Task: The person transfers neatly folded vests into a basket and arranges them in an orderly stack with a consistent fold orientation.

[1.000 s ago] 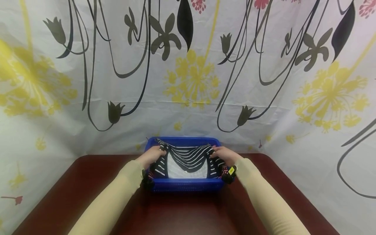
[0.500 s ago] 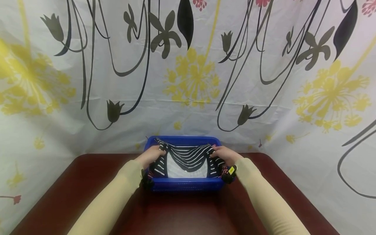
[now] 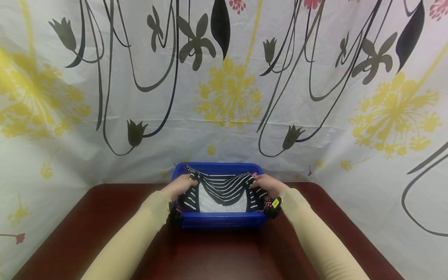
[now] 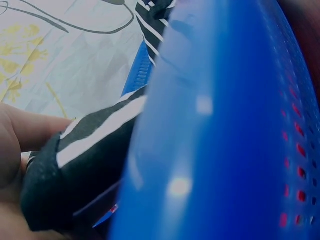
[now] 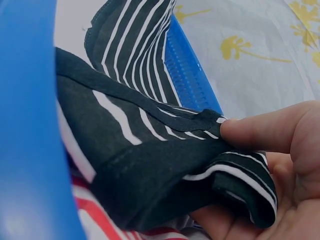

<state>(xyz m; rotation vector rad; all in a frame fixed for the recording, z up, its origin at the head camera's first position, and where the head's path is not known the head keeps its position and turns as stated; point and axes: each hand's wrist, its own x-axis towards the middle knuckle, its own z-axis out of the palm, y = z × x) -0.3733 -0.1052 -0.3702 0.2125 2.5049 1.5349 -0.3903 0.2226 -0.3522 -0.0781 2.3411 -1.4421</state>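
Observation:
A black-and-white striped garment [image 3: 224,186] with a white panel is spread between both hands inside a blue plastic basket [image 3: 224,221]. My left hand [image 3: 180,185] grips its left side, thumb on top of the dark cloth, as the left wrist view also shows. On the opposite side my right hand [image 3: 268,183] pinches the garment between thumb and fingers. In the right wrist view a rolled striped edge [image 5: 240,185] lies over those fingers. The garment's middle sags in a curve of stripes between the two holds.
Red-and-white striped cloth [image 5: 100,215] lies beneath the garment in the basket. The basket stands at the far edge of a dark red-brown table [image 3: 217,252]. A white flower-patterned curtain [image 3: 224,101] hangs right behind and along both sides.

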